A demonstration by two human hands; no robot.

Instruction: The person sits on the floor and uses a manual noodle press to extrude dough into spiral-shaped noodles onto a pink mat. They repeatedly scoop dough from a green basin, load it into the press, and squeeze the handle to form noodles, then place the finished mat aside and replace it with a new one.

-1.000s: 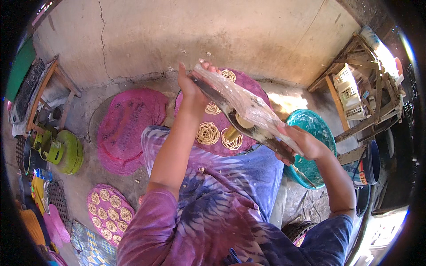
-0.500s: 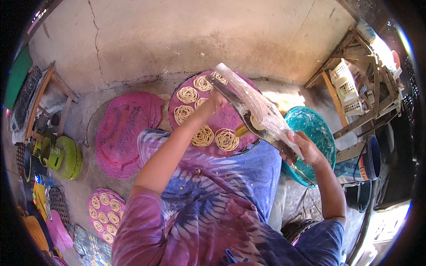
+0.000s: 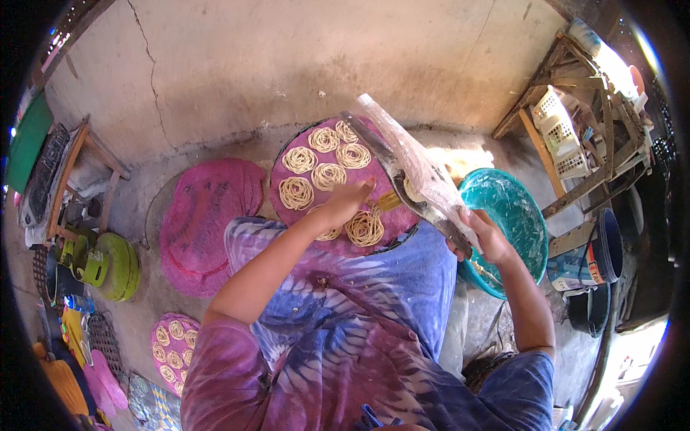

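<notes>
My right hand (image 3: 485, 237) grips the lower right end of a long, worn wooden press with two arms (image 3: 424, 176). A brass cylinder (image 3: 388, 202) sticks out from its middle, slanting down-left over the round pink tray (image 3: 345, 187). My left hand (image 3: 352, 197), fingers curled, is at the cylinder's lower end; what it holds is too small to make out. The tray carries several pale coiled noodle nests (image 3: 364, 228), one just below my left hand.
A folded pink cloth pad (image 3: 201, 223) lies left, a teal basin (image 3: 510, 215) right. A smaller tray (image 3: 167, 345) of nests sits lower left. Also around are a green gas cylinder (image 3: 115, 262), buckets (image 3: 578, 266), a wooden rack with white baskets (image 3: 564, 133) and a cracked wall (image 3: 251, 65).
My left hand has let go of the press's upper end and moved down to the brass cylinder. The press has swung more upright and slightly right, uncovering more nests. My right hand still grips it.
</notes>
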